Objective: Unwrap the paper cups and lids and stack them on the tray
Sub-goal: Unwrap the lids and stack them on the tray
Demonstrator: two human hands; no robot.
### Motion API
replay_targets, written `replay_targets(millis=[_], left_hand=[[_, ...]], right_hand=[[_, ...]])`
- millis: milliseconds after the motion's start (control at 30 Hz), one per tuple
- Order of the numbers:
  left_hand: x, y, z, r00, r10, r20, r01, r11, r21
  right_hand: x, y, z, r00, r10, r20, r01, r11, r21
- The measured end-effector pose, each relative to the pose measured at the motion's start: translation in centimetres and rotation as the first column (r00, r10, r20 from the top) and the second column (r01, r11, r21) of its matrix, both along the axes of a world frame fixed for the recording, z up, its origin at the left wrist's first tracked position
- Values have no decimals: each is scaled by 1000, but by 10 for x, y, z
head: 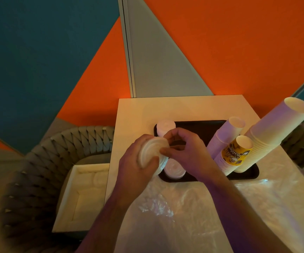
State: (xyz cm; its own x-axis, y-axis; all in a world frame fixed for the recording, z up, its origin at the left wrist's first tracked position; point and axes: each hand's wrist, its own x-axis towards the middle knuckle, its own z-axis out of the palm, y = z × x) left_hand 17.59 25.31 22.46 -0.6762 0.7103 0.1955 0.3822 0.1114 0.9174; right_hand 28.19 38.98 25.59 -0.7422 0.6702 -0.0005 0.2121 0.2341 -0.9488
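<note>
While left hand (136, 157) grips lids (152, 155) above tray (193, 127), right hand (182, 150) pinches top rim. Lids light, thin, springy, likely slick; hold by rims. Cups (268, 136) right of grip, on tray.

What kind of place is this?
Probably a café or a break corner: stacks of paper cups on a black tray, a small table, a woven chair, and bright orange and teal walls.
</note>
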Motion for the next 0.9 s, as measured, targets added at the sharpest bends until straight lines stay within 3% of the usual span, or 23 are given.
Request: replay_targets(millis=[300,467,700,800,900], left_hand=[[-5,-5,6,987,-100,128,97,995,34],[-5,-4,9,944,-67,322,31,993,117],[-7,-7,11,920,-49,389,-14,987,158],[-10,-9,9,935,-37,354,-9,992,127],[-11,-10,5,948,-2,318,-24,997,78]], right_hand=[[2,8,1,993,117,5,-116,989,-90],[1,6,1,989,48,-139,-81,966,-244],[0,4,-2,961,-77,-265,-58,882,-467],[2,6,-2,971,-27,-236,-68,920,-386],[4,8,-2,983,104,-153,-116,991,-71]])
